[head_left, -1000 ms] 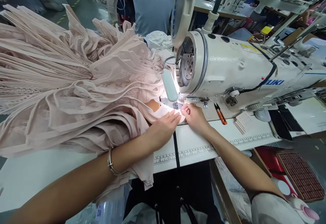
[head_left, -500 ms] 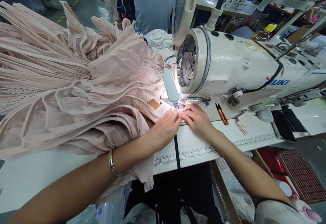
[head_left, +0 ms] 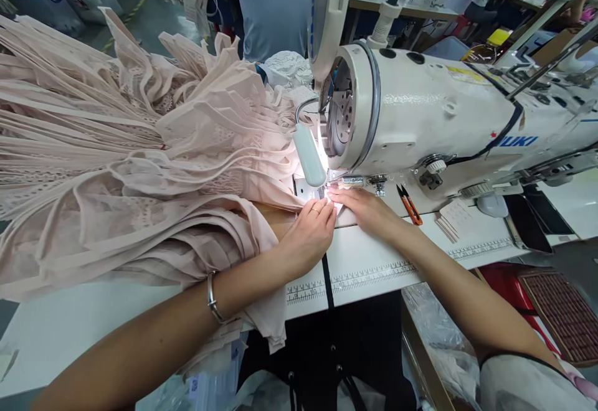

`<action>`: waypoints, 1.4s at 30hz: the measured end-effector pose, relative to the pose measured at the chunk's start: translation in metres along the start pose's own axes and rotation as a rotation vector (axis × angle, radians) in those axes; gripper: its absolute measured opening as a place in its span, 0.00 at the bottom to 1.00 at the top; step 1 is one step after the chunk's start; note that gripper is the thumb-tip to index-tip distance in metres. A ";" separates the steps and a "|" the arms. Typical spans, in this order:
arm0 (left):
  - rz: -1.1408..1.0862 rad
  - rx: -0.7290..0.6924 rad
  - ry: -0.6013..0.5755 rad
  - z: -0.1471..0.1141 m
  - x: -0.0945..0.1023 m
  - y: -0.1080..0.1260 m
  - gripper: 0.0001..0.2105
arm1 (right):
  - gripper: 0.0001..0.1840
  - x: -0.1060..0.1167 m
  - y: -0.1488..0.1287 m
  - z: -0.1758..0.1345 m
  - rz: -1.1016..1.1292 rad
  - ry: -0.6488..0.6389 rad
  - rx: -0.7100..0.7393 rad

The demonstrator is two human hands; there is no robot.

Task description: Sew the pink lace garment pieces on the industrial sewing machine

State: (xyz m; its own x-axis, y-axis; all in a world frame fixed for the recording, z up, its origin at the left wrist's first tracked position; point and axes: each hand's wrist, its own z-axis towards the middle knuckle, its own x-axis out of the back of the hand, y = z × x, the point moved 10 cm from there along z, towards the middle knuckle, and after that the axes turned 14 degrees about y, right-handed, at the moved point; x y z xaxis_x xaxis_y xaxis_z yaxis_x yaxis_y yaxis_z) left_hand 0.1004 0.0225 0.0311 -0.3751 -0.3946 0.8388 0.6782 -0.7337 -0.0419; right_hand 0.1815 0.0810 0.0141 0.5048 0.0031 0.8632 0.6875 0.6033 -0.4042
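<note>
My left hand (head_left: 311,233), with a ring and a bracelet, is closed on the edge of a pale pink garment (head_left: 275,187) just in front of the sewing machine's needle area. My right hand (head_left: 364,208) lies nearly flat on a small lit piece of the fabric at the presser foot, fingers stretched toward the left. Its thumb is mostly hidden. The white sewing machine (head_left: 420,109) stands behind and to the right of my hands. A small pale green lamp (head_left: 309,155) hangs over the stitching spot, hiding part of it.
A big tied bundle of pale pink garments (head_left: 116,149) covers the table's left side and drapes over its front edge. Orange thread snips (head_left: 409,205), small cards (head_left: 454,218) and a dark phone-like slab (head_left: 527,221) lie to the right. A ruler strip (head_left: 369,277) runs along the front.
My right hand has flattened, its fingers extending toward the needle instead of pinching beside the left. The left hand has drawn slightly nearer to me. The view has shifted a little.
</note>
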 end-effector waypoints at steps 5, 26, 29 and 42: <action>0.039 -0.035 0.006 0.000 -0.001 0.001 0.20 | 0.40 -0.001 0.012 0.001 0.097 0.033 0.014; 0.054 -0.037 0.011 0.002 -0.005 -0.009 0.20 | 0.32 -0.006 0.016 0.003 -0.001 -0.016 -0.154; 0.054 -0.030 0.003 0.002 -0.006 -0.011 0.21 | 0.32 -0.007 0.017 0.003 -0.012 -0.022 -0.149; 0.057 0.008 0.029 0.005 -0.003 -0.016 0.20 | 0.28 -0.007 0.018 0.005 -0.052 -0.008 -0.137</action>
State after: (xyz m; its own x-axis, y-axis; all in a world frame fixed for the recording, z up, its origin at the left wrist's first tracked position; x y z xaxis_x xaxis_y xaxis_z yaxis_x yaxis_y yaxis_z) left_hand 0.0943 0.0382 0.0316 -0.3535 -0.4518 0.8191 0.7040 -0.7051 -0.0851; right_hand 0.1881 0.0956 0.0020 0.4633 -0.0185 0.8860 0.7777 0.4879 -0.3964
